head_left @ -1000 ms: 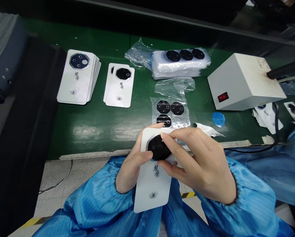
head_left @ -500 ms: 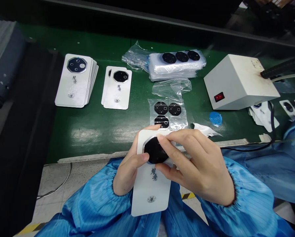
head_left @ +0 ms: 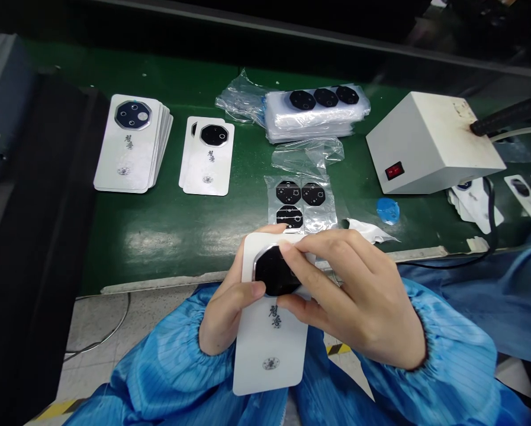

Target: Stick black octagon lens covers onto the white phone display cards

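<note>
Both hands are closed on the work. The left hand grips a white card from behind and at its side, with its thumb lying across the front just below a black octagon. The right hand comes in from the other side, its fingers bearing on the octagon's upper right and its thumb just under it. The octagon sits near the card's top end, with a thin silver rim showing along its left side; its right part is hidden by the fingers.

A good hold here likely means keeping the card firm and flat in the left hand while the right hand presses evenly, because a tilt could set the octagon askew. Fingertips are best kept near the rim, as the glossy face would show marks.

The card is held above the blue sleeves and the person's lap, just in front of the green table. On the table lie a plastic sheet with three black octagons, a white scrap, a blue disc, two card stacks, a plastic-wrapped pile, and a white box with a lit red switch.
</note>
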Available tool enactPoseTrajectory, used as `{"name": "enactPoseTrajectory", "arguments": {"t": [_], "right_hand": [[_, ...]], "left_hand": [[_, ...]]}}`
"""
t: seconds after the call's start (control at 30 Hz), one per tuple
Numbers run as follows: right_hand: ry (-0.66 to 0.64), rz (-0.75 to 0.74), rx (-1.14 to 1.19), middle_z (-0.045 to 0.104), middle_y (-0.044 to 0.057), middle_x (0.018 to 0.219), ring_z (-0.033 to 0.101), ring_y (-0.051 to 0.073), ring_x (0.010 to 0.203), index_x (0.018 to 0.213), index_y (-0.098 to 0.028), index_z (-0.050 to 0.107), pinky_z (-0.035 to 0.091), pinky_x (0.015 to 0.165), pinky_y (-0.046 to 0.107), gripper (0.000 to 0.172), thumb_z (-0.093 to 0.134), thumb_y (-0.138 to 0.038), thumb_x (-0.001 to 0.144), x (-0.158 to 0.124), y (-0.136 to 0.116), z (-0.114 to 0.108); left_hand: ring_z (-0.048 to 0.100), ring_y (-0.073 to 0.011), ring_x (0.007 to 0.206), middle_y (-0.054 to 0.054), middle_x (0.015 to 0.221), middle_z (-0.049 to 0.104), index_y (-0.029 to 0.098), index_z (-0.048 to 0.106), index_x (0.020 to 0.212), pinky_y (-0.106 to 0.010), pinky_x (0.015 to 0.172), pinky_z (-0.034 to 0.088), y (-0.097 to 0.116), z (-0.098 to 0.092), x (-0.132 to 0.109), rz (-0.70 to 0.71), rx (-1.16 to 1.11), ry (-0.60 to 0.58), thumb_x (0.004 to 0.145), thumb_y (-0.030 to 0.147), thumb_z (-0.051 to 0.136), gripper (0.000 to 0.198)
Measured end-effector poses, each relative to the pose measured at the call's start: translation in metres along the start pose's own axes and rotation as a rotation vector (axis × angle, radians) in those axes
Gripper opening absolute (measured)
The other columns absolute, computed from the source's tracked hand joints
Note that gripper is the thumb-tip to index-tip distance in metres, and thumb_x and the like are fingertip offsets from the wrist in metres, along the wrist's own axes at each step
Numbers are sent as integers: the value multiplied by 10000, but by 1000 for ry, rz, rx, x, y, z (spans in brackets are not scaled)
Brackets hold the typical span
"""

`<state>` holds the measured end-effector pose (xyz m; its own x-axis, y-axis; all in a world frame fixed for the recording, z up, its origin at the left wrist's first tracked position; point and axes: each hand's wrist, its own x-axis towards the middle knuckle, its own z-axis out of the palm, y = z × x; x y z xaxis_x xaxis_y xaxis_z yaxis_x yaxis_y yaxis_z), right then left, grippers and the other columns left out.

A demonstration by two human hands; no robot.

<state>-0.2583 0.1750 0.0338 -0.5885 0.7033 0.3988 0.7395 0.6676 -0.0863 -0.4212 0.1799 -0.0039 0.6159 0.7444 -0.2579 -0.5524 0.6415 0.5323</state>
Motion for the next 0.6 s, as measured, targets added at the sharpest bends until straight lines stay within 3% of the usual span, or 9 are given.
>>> {"name": "enactPoseTrajectory", "arguments": {"t": [0.43, 0.6], "right_hand": [[-27, 10, 6, 593, 151, 972, 528, 241, 874, 1085, -56, 551, 464, 666, 393, 382, 524, -357, 852, 0, 0, -1], [-24, 8, 13, 595, 148, 972, 526, 241, 874, 1074, -42, 563, 469, 679, 395, 377, 550, -336, 838, 1, -1, -5]], "left_hand": [[619, -205, 894, 13, 1068, 635, 320, 421, 1215, -257, 609, 466, 0, -1, -2, -13, 33, 14, 741, 235, 526, 492], [615, -189, 918, 21, 1078, 638, 330, 436, 1201, -254, 682, 479, 2, 0, -4, 1, 17, -29, 755, 227, 519, 465]]}}
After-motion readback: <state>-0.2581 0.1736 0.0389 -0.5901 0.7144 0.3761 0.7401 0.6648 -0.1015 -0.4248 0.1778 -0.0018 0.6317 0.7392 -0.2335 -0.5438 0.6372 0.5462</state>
